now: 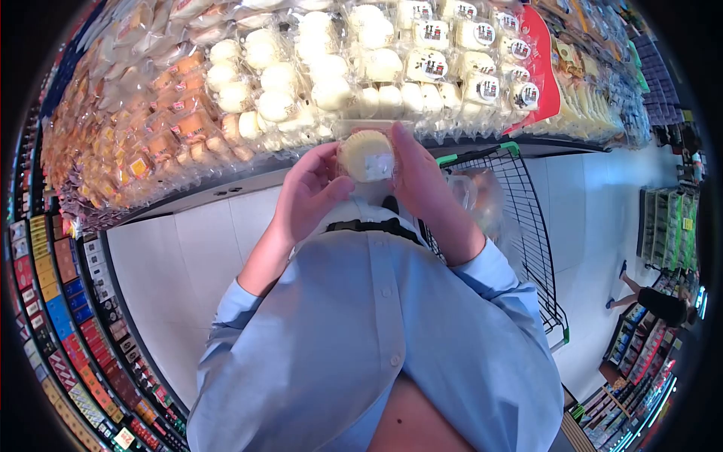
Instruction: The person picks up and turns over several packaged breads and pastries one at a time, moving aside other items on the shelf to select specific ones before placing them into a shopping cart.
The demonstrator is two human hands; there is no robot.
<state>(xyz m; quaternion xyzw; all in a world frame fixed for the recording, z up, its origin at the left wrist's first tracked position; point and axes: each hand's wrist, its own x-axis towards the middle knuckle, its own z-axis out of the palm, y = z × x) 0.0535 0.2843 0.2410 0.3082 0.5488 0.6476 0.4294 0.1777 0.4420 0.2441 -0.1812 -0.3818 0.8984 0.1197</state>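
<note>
A round pale pastry in clear packaging [364, 156], with a white label on its lower right, is held between my two hands in front of the display edge. My left hand [310, 188] curls around its left side, the thumb pointing towards the pack. On the right side, my right hand [420, 175] grips the pack with its fingers pressed along the edge. Just beyond my hands, rows of packaged white buns [329, 71] are piled on the display, some with round black-and-white labels.
A black wire shopping cart [527, 218] with green corners stands by my right arm, holding a plastic bag [482, 197]. Orange-brown packaged breads [181, 113] fill the display's left. Shelves of boxes [68, 301] line the left. A person [661, 303] is far right.
</note>
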